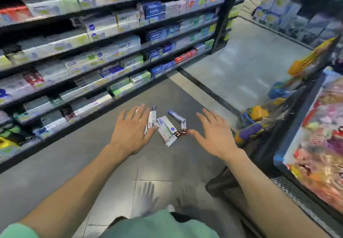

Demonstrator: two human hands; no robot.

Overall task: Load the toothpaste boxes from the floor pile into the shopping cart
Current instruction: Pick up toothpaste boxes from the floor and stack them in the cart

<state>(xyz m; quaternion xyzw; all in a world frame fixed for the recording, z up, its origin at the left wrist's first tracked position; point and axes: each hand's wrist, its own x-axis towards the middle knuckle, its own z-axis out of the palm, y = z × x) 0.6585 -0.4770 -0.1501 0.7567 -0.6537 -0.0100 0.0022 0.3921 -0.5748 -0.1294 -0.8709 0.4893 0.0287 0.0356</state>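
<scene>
A small pile of toothpaste boxes (167,126) lies on the grey floor in the middle of the view, white and blue cartons at mixed angles. My left hand (132,130) hovers over the pile's left side with fingers spread and straight, covering part of some boxes. My right hand (213,133) is stretched out just right of the pile, fingers spread, holding nothing. A black shopping cart (259,150) stands at the right, partly behind my right forearm; only part of its dark frame shows.
Long shelves (92,61) packed with toothpaste run along the left. A bin of colourful goods (315,144) and toys (254,120) crowd the right. A black floor strip (204,87) crosses ahead, with an open aisle beyond. The view is blurred.
</scene>
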